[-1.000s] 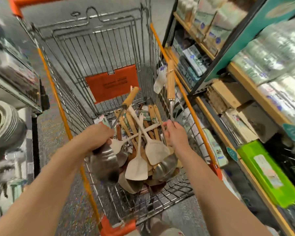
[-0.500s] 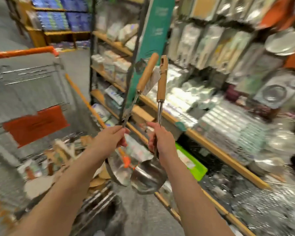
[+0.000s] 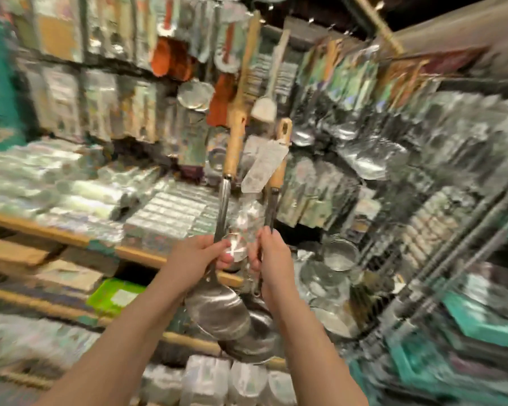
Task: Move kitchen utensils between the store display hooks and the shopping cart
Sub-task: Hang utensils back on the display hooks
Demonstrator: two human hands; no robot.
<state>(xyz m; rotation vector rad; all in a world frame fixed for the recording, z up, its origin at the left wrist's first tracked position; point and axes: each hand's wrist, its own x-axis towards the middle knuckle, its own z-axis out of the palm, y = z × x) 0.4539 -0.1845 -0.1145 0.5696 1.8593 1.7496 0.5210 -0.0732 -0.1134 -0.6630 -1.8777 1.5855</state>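
Before the blurred display shelves (image 3: 56, 233), two steel ladles stand side by side: the left ladle (image 3: 217, 315) hangs its bowl at 6 o'clock below the left hand (image 3: 194, 259), and the right ladle (image 3: 258, 344) does likewise below the right hand (image 3: 273, 259). Both forearms reach forward, each hand's fingers curled round a metal shaft. The long axes run near upright — wooden handles toward 12 o'clock, leaning slightly to 1.

Your left hand (image 3: 194, 260) holds 1 ladle (image 3: 217, 315). Your right hand (image 3: 273, 259) holds the tagged ladle (image 3: 276, 175). Both wooden handles point up.
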